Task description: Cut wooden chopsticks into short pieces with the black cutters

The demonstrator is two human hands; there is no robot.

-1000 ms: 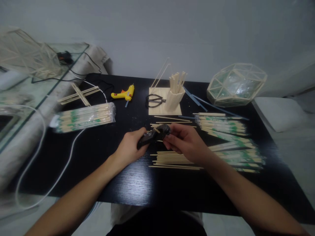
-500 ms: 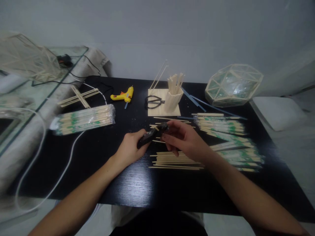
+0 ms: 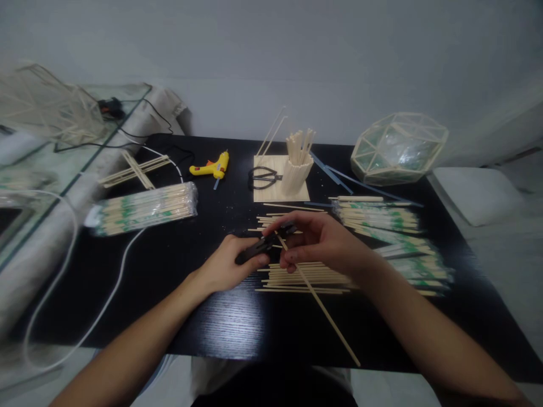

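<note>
My left hand (image 3: pixel 227 263) is closed around a black plier-like hand tool (image 3: pixel 253 250), whose exact kind is hard to make out. A thin wooden stick (image 3: pixel 326 314) is pinched in my right hand (image 3: pixel 337 243). Its upper end meets the tool's jaws, and the rest slants down toward the table's front edge. Under my right hand lies a row of loose wooden sticks (image 3: pixel 292 278), with more loose sticks (image 3: pixel 271 220) just behind the tool. Beyond them, a stick-walled holder (image 3: pixel 294 178) full of sticks stands on a square wooden base (image 3: pixel 263 195) beside black scissors (image 3: pixel 263 178).
A yellow glue gun (image 3: pixel 211 168) lies at the back left, near a bagged stick bundle (image 3: pixel 146 209) and a white cable (image 3: pixel 123 271). More bagged sticks (image 3: pixel 377 217) lie at right, below a faceted stick-framed vessel (image 3: pixel 399 150). Blue strips (image 3: pixel 335 175) lie behind.
A long stick now slants from the tool through my right fingers toward me; before, only a short piece showed at the jaws. My right hand and the tool's head have lowered slightly.
</note>
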